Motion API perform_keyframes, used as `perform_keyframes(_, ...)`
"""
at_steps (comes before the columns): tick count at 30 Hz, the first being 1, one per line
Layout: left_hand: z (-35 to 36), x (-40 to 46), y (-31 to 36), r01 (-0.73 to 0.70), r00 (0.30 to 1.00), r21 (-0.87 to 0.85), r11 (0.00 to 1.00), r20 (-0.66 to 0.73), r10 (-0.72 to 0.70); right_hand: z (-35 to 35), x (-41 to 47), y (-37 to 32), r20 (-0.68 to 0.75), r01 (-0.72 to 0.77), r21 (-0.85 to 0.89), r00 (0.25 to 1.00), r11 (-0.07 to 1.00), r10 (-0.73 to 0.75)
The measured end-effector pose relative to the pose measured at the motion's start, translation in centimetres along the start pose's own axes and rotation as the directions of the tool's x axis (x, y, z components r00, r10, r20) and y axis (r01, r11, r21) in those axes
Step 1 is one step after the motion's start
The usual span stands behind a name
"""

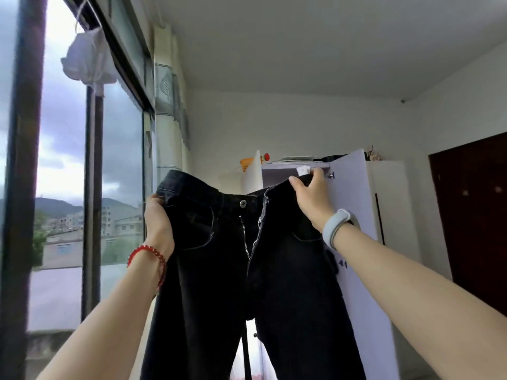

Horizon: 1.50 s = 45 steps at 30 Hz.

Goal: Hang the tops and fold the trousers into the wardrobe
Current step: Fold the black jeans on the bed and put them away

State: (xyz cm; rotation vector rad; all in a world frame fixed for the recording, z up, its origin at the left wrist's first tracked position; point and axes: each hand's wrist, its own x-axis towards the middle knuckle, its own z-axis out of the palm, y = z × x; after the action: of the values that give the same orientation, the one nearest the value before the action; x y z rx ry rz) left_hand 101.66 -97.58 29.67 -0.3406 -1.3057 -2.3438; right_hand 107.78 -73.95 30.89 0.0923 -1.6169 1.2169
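A pair of black jeans [219, 270] hangs full length in front of me, held up by the waistband with the fly unzipped. My left hand [157, 218], with a red bead bracelet on its wrist, grips the waistband's left side. My right hand [312, 198], with a grey band on its wrist, grips the waistband's right side near a white tag. Behind the jeans stands the white wardrobe [389, 204], both doors swung open; the jeans hide its inside.
A large window [68, 187] with dark frames fills the left side, and a white cloth [87, 58] hangs from its top rail. A dark brown door [474, 220] is at the far right. Small items lie on the wardrobe's top.
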Motion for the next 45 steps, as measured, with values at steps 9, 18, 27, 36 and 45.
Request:
perform_keyframes(9, -11.2, -1.4, -9.3, -0.183, 0.945, 0.637, 0.749, 0.324, -0.044, 3.4, -7.2, 9.6, 0.256, -0.187, -0.332, 0.926, 0.925, 0.279)
perform_keyframes(18, -19.2, -2.7, -14.5, 0.006, 0.987, 0.771, 0.636, 0.098, -0.127, 0.5, -13.5, 17.9, 0.516, -0.222, -0.663, 0.557, 0.715, 0.651)
perform_keyframes(27, -23.3, -3.6, -17.1, 0.215, 0.907, 0.904, 0.369, -0.045, -0.419, 3.5, -19.8, 18.7, 0.549, -0.028, -0.792, 0.404, 0.610, 0.732)
perform_keyframes(36, -16.6, -0.1, -11.5, 0.083, 0.976, 0.685, 0.723, 0.091, -0.199, 10.3, -15.5, 14.1, 0.307, -0.434, -0.301, 0.798, 0.849, 0.518)
perform_keyframes(45, -20.0, -4.5, -16.9, 0.228, 0.966, 0.710, 0.666, -0.079, -0.247, 3.6, -19.9, 19.5, 0.265, -0.616, -0.432, 0.612, 0.659, 0.745)
